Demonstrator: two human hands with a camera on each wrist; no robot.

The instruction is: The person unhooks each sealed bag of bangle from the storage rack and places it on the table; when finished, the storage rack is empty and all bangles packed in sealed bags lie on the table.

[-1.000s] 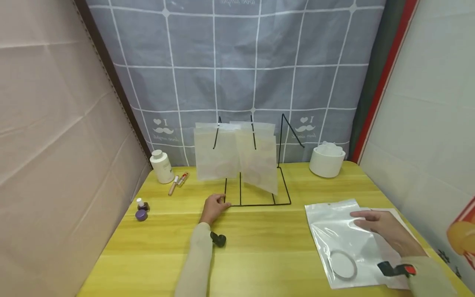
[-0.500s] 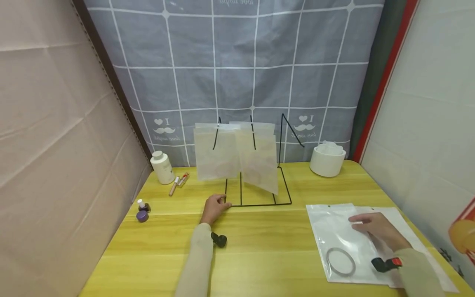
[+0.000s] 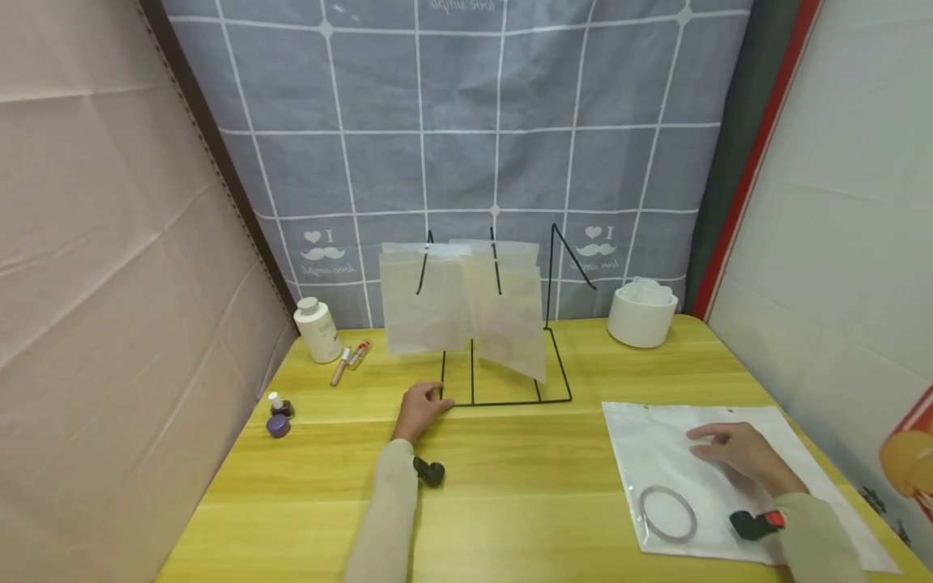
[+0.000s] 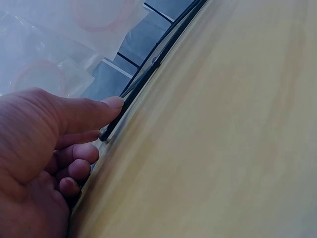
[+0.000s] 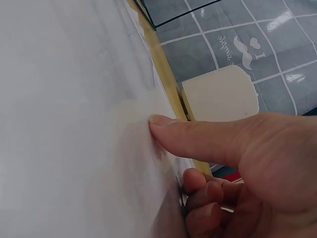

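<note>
My left hand (image 3: 421, 410) pinches the front left corner of a black wire rack (image 3: 510, 403), thumb on top of the wire. Two translucent bags, a left one (image 3: 419, 312) and a tilted right one (image 3: 509, 320), hang from the rack's hooks; its right hook is bare. My right hand (image 3: 745, 455) hovers over white plastic bags (image 3: 637, 449) lying overlapped at the table's right side, its fingers loosely bent. A round ring shape (image 3: 668, 513) shows on the near part of these bags. In the right wrist view the thumb (image 5: 183, 138) is close over the white surface.
A white bottle (image 3: 317, 330), two small tubes (image 3: 341, 366), a small dark bottle (image 3: 282, 405) and a purple lid (image 3: 278, 426) stand or lie on the left. At the back right sits a white round container (image 3: 641, 317). Curtains border the wooden table (image 3: 525, 494).
The white bag under my right hand has dropped from slightly raised to flat on the others. The right hand has shifted slightly toward me; the left has stayed on the rack corner.
</note>
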